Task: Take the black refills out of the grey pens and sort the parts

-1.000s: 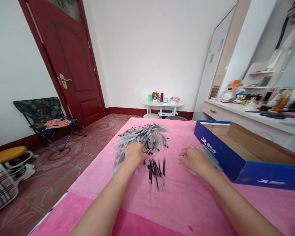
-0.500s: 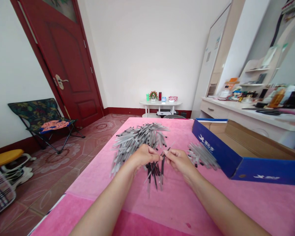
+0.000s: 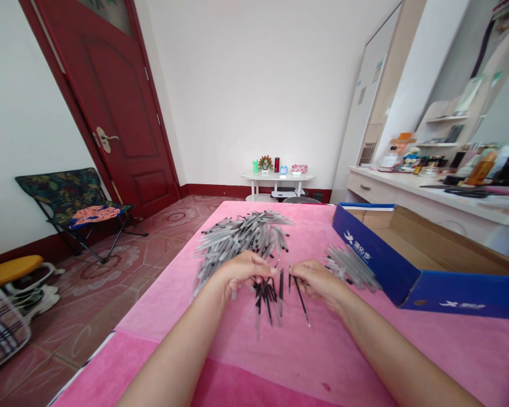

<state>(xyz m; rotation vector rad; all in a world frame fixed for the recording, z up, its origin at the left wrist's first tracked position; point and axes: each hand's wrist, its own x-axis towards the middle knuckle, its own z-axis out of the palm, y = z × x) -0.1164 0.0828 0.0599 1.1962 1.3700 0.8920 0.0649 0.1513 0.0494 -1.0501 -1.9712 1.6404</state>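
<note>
My left hand [image 3: 249,270] is closed in a pinch, and a thin dark pen part pokes out past its fingertips. In my right hand [image 3: 314,277], also closed, is a black pen refill [image 3: 302,302] slanting down to a pale tip. Another thin dark piece stands by the right fingertips; whether it is held I cannot tell. Between and below the hands lie several loose black refills [image 3: 268,302] on the pink cloth. Behind my left hand spreads a large heap of grey translucent pens [image 3: 241,232], partly hidden by it. A smaller row of grey pens [image 3: 352,268] lies beyond my right hand.
A blue cardboard box [image 3: 377,257] with its top uncovered stands on the right of the cloth-covered table [image 3: 254,350]. A white dresser [image 3: 441,198] with bottles is beyond it. A folding chair [image 3: 78,198] and a yellow stool [image 3: 12,268] stand on the left.
My hands have moved slightly apart. The black refill in my right hand now points down toward me, clear of the loose refills, where before the fingertips of both hands nearly met.
</note>
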